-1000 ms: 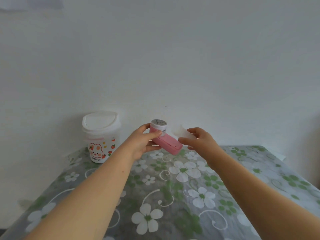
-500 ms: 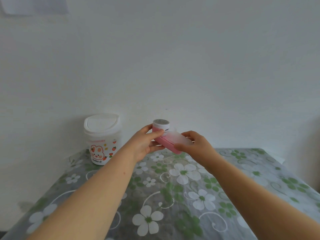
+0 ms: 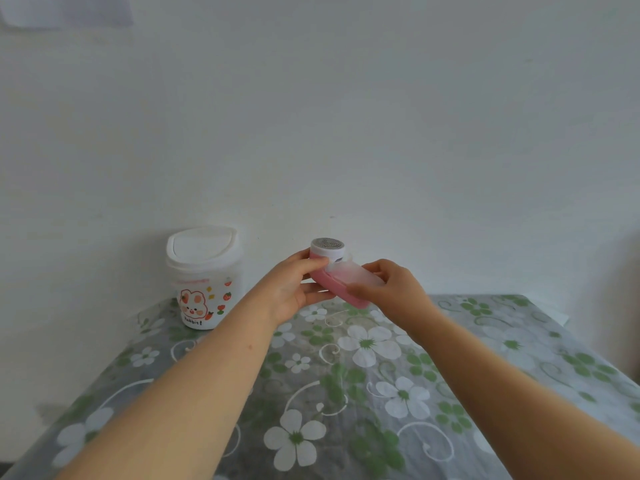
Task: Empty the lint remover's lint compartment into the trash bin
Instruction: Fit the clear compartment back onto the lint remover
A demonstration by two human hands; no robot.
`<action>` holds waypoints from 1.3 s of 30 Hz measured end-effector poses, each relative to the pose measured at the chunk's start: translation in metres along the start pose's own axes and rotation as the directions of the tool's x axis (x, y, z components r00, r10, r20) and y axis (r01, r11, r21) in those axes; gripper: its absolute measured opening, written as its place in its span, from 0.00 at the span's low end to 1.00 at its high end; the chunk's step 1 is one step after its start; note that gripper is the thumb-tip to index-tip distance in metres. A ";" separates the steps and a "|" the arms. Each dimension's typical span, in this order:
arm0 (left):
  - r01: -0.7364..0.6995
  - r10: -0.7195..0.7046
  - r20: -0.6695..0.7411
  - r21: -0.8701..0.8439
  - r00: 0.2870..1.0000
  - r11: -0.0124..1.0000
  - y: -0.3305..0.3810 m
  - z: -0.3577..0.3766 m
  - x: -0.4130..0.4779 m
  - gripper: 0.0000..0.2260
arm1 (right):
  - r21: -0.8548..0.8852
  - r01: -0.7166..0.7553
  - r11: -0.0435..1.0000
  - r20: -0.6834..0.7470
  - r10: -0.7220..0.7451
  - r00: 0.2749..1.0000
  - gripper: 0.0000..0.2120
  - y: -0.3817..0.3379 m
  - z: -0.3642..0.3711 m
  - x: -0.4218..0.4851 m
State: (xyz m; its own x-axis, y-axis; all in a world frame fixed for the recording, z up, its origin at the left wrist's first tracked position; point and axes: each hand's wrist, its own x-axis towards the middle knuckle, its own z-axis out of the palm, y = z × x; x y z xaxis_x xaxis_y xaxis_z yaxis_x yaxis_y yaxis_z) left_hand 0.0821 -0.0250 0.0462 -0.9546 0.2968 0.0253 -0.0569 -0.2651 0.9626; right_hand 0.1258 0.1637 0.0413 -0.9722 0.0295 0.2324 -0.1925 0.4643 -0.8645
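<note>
I hold a pink lint remover with a white round head and metal mesh top above the far middle of the table. My left hand grips its head end from the left. My right hand presses the translucent lint compartment against the pink body, fingers wrapped around both. The small white trash bin, with a rabbit picture and a shut swing lid, stands at the table's far left corner, left of my left hand.
The table wears a grey cloth with white flowers and green leaves and stands against a plain white wall. Its right edge runs diagonally at the far right.
A second ago my right hand held the translucent compartment apart from the lint remover. It has moved left and now sits against the pink body, with both hands closer together.
</note>
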 end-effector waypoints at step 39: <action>-0.050 0.078 -0.287 0.101 0.955 0.994 -0.021 0.016 0.020 0.30 | 0.227 -0.312 0.923 0.072 0.304 0.950 0.17 0.015 0.001 0.030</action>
State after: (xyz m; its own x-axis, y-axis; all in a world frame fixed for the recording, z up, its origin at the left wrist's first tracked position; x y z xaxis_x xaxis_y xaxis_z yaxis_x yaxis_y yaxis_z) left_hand 0.0692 0.0005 0.0311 -0.9998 -0.0001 0.0216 0.0212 -0.1854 0.9824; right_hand 0.0940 0.1709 0.0351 -0.9917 0.1054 -0.0742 0.0959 0.2186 -0.9711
